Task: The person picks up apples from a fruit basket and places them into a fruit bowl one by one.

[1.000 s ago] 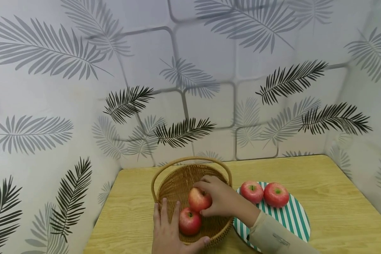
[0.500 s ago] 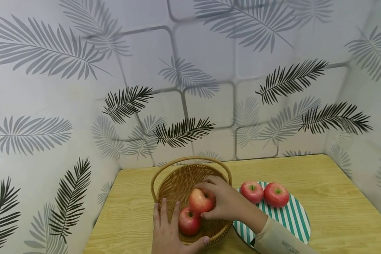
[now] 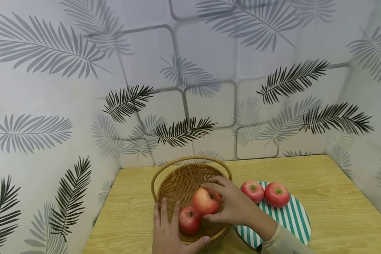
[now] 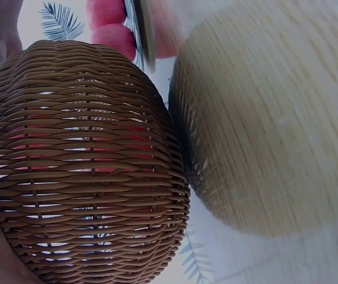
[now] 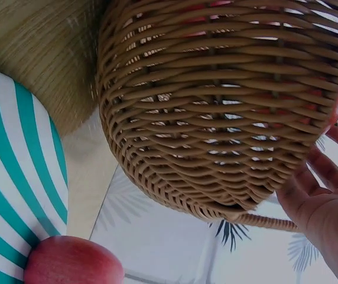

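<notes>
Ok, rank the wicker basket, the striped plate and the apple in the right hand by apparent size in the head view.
1. Wicker basket and striped plate: similar in apparent size, and the arm hides part of the plate, so no ranking between them.
2. Apple held by the right hand: clearly smallest.

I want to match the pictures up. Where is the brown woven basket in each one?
Head: the wicker basket sits low, centre-left on the table.
Left wrist: basket fills the left half.
Right wrist: basket fills the upper middle and right.
Shared landmark: the green-and-white striped plate.
</notes>
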`<action>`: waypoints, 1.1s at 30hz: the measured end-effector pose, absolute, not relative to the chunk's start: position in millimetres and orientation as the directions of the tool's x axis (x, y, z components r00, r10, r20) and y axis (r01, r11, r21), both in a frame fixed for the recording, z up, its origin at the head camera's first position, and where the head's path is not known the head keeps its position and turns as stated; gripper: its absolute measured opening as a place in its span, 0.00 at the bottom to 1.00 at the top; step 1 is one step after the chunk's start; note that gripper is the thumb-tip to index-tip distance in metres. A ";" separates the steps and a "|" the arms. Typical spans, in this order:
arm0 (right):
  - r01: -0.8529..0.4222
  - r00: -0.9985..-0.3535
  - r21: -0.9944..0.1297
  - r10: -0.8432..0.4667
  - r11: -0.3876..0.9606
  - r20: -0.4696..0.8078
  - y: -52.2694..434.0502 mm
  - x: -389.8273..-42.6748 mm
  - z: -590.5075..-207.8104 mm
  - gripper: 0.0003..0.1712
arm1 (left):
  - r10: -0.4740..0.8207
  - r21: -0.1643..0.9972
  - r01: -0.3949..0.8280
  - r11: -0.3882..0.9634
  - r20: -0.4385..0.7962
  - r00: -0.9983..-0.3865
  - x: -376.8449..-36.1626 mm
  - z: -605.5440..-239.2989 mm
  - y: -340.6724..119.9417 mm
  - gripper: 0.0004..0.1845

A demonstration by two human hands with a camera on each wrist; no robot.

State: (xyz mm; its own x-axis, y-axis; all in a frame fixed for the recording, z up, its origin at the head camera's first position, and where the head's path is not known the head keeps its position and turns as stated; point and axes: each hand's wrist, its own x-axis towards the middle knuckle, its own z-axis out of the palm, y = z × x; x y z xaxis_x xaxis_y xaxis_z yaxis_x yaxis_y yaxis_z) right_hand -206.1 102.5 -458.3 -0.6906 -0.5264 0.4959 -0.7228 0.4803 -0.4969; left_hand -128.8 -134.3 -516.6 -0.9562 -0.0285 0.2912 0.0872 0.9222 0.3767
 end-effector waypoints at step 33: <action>-0.673 -0.739 -0.619 -0.410 0.405 0.535 164.1 -184.6 -454.8 0.43 | -0.023 0.398 0.096 0.913 0.285 -0.958 -128.2 -515.0 -135.0 0.73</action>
State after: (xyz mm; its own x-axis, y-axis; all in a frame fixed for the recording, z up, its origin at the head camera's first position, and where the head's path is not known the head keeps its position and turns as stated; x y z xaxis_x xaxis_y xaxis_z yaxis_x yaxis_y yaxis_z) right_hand -184.6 164.1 -454.8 -0.7392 -0.4096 0.5346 -0.6725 0.4051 -0.6194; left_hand -128.2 -135.0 -515.0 -0.9582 -0.0233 0.2852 0.0961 0.9125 0.3975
